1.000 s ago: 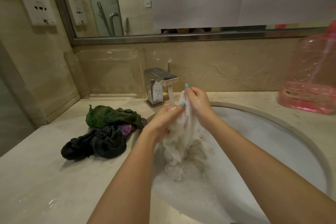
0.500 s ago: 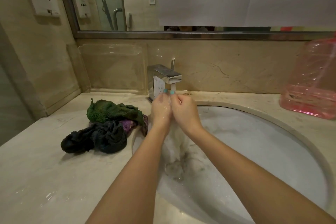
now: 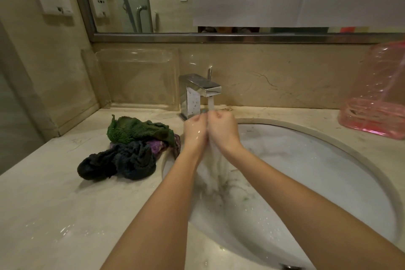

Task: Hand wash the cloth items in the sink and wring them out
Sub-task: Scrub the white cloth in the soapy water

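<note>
A wet white cloth (image 3: 211,171) hangs from both my hands into the white sink (image 3: 317,173). My left hand (image 3: 195,130) and my right hand (image 3: 221,128) grip its top edge side by side, knuckles up, right under the running stream of the chrome faucet (image 3: 198,94). The cloth's lower end trails in soapy water at the basin bottom. On the counter to the left lies a pile of a green cloth (image 3: 135,128), a dark cloth (image 3: 118,163) and a purple one (image 3: 156,146).
A pink transparent water jug (image 3: 377,98) stands at the counter's right back. A clear plastic tray (image 3: 138,76) leans against the wall behind the pile. The mirror ledge runs above the faucet. The marble counter (image 3: 54,215) in front left is wet.
Both hands moved up and back with the white cloth, from in front of the spout to directly under the stream, and closed together into fists on its top.
</note>
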